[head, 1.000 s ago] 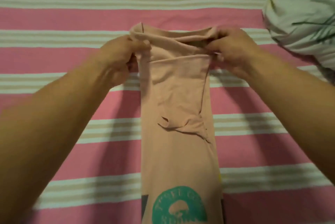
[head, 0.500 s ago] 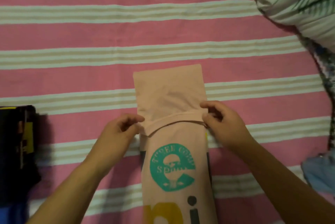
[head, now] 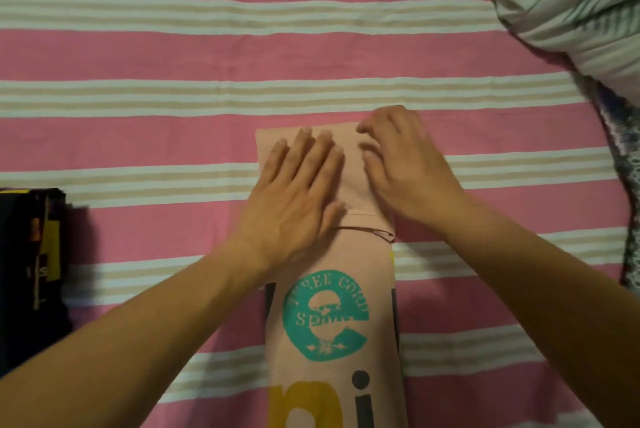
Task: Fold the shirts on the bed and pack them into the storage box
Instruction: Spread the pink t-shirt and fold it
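Observation:
A peach shirt (head: 332, 261) with a teal round print lies as a long narrow strip on the pink striped bed (head: 173, 56). Its far end is folded back over itself. My left hand (head: 298, 192) lies flat, fingers straight, on the left half of that folded flap. My right hand (head: 408, 167) presses on the flap's right half with fingers loosely bent. The storage box is not in view.
A dark folded garment with yellow print (head: 31, 268) lies at the left edge. A pale green pillow or bundle (head: 571, 4) sits at the top right, with patterned fabric (head: 623, 192) along the right edge.
Both hands let go of the shirt's folded edge and moved up onto the flap, now pressing it flat. Before that they had pulled the shirt's top end toward me.

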Action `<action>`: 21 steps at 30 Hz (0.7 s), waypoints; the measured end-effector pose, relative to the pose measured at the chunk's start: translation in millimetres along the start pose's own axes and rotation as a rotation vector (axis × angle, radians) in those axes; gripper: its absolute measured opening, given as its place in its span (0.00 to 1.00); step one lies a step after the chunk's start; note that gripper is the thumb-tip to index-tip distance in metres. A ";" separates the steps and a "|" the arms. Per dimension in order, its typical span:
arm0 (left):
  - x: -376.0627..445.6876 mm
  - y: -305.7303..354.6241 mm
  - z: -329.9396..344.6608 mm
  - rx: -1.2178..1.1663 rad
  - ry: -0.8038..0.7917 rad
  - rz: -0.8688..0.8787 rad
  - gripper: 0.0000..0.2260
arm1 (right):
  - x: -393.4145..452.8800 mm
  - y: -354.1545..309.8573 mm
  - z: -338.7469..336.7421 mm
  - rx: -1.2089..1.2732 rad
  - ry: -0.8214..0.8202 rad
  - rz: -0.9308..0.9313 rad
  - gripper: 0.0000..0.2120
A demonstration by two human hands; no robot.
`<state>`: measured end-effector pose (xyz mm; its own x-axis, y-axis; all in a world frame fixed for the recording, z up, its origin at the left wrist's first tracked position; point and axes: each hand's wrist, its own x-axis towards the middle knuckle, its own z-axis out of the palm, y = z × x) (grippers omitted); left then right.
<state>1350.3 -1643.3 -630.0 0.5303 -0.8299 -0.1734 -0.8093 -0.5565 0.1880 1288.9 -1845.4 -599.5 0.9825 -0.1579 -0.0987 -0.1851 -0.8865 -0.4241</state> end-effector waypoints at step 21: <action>-59.7 47.0 44.8 -0.059 -0.129 -0.054 0.34 | -69.9 6.5 60.5 -0.413 -0.291 -0.250 0.31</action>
<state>1269.3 -1618.1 -654.1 0.5327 -0.7887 -0.3069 -0.7623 -0.6047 0.2308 1217.7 -1813.9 -649.8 0.9384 0.1534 -0.3096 0.1334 -0.9874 -0.0849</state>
